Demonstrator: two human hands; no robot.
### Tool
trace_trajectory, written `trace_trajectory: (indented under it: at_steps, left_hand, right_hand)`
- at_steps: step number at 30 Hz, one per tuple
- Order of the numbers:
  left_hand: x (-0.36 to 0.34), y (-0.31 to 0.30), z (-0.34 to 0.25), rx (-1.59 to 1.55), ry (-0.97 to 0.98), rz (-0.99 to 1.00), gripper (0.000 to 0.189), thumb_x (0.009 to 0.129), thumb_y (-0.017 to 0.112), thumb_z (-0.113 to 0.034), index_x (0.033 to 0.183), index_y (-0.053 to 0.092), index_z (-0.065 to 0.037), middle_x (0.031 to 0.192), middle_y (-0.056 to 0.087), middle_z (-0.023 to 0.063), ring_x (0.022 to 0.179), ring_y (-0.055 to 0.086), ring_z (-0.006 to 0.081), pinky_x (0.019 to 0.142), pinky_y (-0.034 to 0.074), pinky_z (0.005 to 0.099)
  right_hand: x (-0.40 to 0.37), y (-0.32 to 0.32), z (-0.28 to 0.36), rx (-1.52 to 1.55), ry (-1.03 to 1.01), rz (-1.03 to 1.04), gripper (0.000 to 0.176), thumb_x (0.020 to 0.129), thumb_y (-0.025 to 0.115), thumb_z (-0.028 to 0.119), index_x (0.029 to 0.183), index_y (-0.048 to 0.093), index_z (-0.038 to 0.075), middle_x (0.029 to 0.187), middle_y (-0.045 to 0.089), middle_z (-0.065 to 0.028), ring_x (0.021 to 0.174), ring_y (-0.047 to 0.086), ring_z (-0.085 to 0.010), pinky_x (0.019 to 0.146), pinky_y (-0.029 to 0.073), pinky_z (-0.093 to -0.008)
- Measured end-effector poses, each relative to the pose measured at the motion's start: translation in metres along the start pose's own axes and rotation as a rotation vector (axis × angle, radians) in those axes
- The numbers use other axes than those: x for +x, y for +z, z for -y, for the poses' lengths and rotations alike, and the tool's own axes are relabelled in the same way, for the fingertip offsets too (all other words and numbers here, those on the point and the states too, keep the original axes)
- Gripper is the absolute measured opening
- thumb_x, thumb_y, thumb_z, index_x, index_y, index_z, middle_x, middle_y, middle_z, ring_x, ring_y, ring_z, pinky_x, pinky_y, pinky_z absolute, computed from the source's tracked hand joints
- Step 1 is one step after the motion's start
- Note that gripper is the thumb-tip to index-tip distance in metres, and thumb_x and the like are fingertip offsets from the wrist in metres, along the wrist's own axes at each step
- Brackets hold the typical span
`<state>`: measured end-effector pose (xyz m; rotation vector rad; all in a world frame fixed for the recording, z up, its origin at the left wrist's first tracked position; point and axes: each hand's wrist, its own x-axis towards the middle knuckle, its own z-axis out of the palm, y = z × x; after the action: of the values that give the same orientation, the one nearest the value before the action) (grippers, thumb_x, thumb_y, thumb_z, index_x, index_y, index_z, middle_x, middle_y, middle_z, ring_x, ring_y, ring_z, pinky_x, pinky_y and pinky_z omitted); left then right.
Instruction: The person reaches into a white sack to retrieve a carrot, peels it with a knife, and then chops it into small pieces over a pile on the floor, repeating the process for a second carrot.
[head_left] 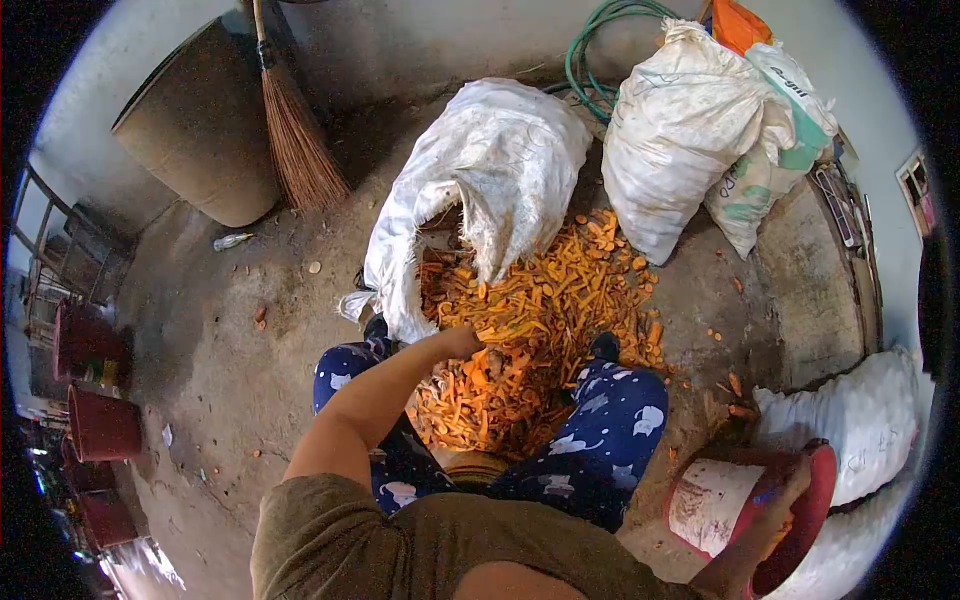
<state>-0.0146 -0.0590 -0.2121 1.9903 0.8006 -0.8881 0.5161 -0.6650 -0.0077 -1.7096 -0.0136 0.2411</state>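
My left hand (462, 342) reaches down at the near edge of a heap of orange root pieces (540, 320), its fingers curled in; what they hold, if anything, is hidden. The heap is made of strips and round slices and spreads between my feet. Just beyond it lies a white woven sack (490, 150), its torn mouth facing the pieces. At the lower right, my right hand (792, 492) is over the mouth of a red-rimmed bucket (708, 508). Some orange shows beside that hand, whose fingers are not distinct.
A large tapered bin (205, 130) and a straw broom (298, 150) stand at the back left. Filled white sacks (675, 140) lean by a green hose (590, 60). Another white sack (850, 425) lies behind the bucket. Red pots (103, 425) line the left side.
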Motion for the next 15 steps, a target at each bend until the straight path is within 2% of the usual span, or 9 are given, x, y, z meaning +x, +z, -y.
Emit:
trace_trajectory:
  at_steps: [2,3,6,7,9,10,12,14,15]
  left_hand:
    - [0.05,0.004,0.042,-0.018,0.197,-0.25,0.056,0.089,0.039,-0.038,0.052,0.049,0.003,0.052,0.048,0.0143,0.049,0.047,0.0249,0.058,0.041,0.0437]
    - [-0.051,-0.047,-0.026,-0.229,-0.05,-0.141,0.051,0.089,0.04,-0.035,0.059,0.057,0.002,0.061,0.056,0.0175,0.061,0.057,0.0269,0.062,0.045,0.0425]
    - [0.054,-0.052,0.058,0.162,-0.014,-0.373,0.044,0.085,0.046,-0.037,0.071,0.063,0.001,0.075,0.062,0.0156,0.073,0.06,0.0277,0.067,0.047,0.0405]
    - [0.074,-0.061,0.077,0.157,-0.018,-0.372,0.044,0.085,0.046,-0.037,0.071,0.063,0.001,0.075,0.062,0.0156,0.073,0.06,0.0277,0.067,0.047,0.0405]
    - [0.106,-0.084,0.107,0.724,0.144,-0.375,0.045,0.079,0.053,-0.042,0.077,0.063,0.001,0.084,0.064,0.0108,0.077,0.06,0.0289,0.07,0.048,0.0396]
    - [0.097,-0.101,0.1,0.717,0.142,-0.368,0.045,0.079,0.053,-0.042,0.077,0.063,0.001,0.084,0.064,0.0108,0.077,0.06,0.0289,0.07,0.048,0.0396]
    - [0.054,-0.145,0.065,0.379,-0.189,-0.296,0.045,0.075,0.058,-0.045,0.081,0.064,0.0,0.086,0.064,0.0091,0.082,0.06,0.0281,0.072,0.048,0.0377]
    - [0.1,-0.152,0.1,0.49,-0.133,-0.176,0.046,0.074,0.059,-0.045,0.093,0.063,-0.003,0.094,0.062,0.0103,0.087,0.059,0.0287,0.074,0.049,0.0356]
    - [0.148,-0.143,0.138,0.39,-0.2,-0.277,0.046,0.076,0.056,-0.043,0.101,0.06,-0.003,0.101,0.059,0.0122,0.093,0.056,0.0297,0.077,0.047,0.0359]
  right_hand:
    - [0.016,0.056,-0.009,-0.039,-0.041,0.242,0.032,0.082,0.05,0.025,0.106,0.051,0.003,0.087,0.053,-0.0074,0.074,0.051,-0.0214,0.064,0.047,-0.0349]
    - [0.022,0.088,-0.017,-0.056,-0.064,0.373,0.032,0.082,0.05,0.025,0.106,0.052,0.003,0.087,0.052,-0.0073,0.074,0.05,-0.0215,0.064,0.047,-0.035]
    - [0.011,0.219,-0.012,0.076,0.004,0.605,0.036,0.081,0.053,0.025,0.11,0.051,0.004,0.096,0.051,-0.0088,0.082,0.049,-0.0217,0.069,0.045,-0.0362]
    - [0.002,0.265,-0.009,0.178,0.044,0.68,0.038,0.08,0.055,0.025,0.112,0.051,0.005,0.101,0.05,-0.0096,0.086,0.049,-0.0217,0.071,0.044,-0.0367]
    - [-0.015,0.35,-0.005,0.361,0.119,0.872,0.042,0.079,0.058,0.025,0.115,0.05,0.006,0.111,0.048,-0.0112,0.094,0.048,-0.0218,0.076,0.042,-0.0377]
    - [-0.026,0.389,-0.005,0.402,0.156,0.941,0.044,0.078,0.059,0.025,0.117,0.049,0.006,0.116,0.047,-0.012,0.098,0.048,-0.0219,0.078,0.041,-0.0382]
    - [-0.056,0.468,-0.003,0.192,0.213,0.835,0.047,0.08,0.058,0.03,0.119,0.048,0.007,0.12,0.044,-0.0117,0.107,0.042,-0.0236,0.084,0.038,-0.0412]
    - [-0.07,0.518,-0.011,-0.124,0.278,0.694,0.048,0.082,0.055,0.035,0.12,0.046,0.008,0.123,0.042,-0.0114,0.115,0.036,-0.0245,0.091,0.035,-0.0432]
    - [-0.075,0.533,-0.017,-0.18,0.272,0.755,0.046,0.083,0.053,0.035,0.12,0.046,0.007,0.122,0.043,-0.0115,0.114,0.037,-0.0235,0.092,0.035,-0.0421]
